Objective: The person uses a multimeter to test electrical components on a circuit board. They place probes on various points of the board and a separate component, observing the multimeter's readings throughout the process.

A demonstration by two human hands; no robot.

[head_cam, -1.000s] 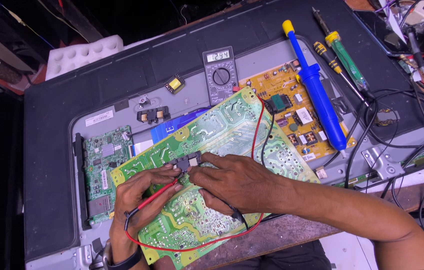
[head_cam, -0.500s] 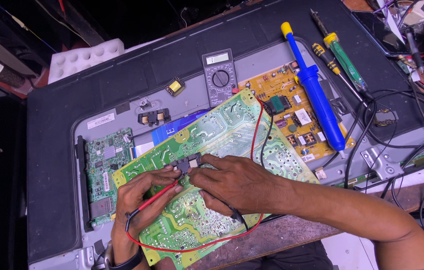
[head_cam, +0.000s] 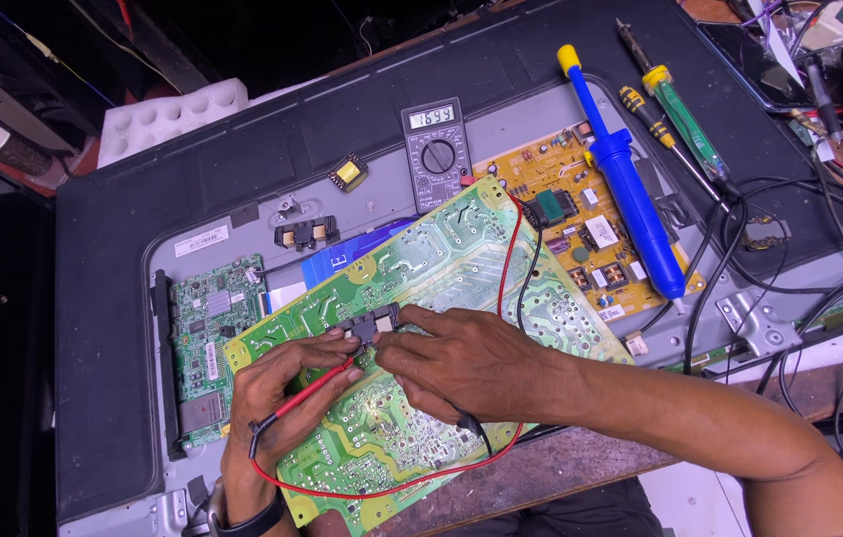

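Left hand (head_cam: 277, 398) curled over the near left part of a green board (head_cam: 421, 348), pinching a red probe (head_cam: 312, 390) between thumb and fingers, tip pressed at a small black part (head_cam: 370, 323) near the board's middle. Right hand (head_cam: 461, 363) laid flat across the board, fingers together and reaching to the same black part from the right; black probe mostly hidden under the palm, only its black lead (head_cam: 471, 430) showing below the hand, so grip unclear. Red lead (head_cam: 392, 487) looping round the board's near edge and running up over it toward a grey meter (head_cam: 434, 149). Meter lying just beyond the board's far corner, dial and lit display facing up.

Green board tilted, solder side up, resting on the grey metal back of a large flat panel (head_cam: 103, 298) with a dark frame. Smaller green board (head_cam: 208, 348) fixed to the panel at left, partly under the big one. Yellow board (head_cam: 581, 229) fixed at right, a blue pump (head_cam: 620, 179) lying across it. Soldering iron (head_cam: 680, 119) and screwdriver (head_cam: 660, 129) beside the pump on the dark frame, black cables (head_cam: 789, 259) tangled at far right. White foam (head_cam: 168, 114) behind the panel at top left. Rough wooden bench (head_cam: 541, 477) showing at the near edge under the panel. Surroundings dark and cluttered.
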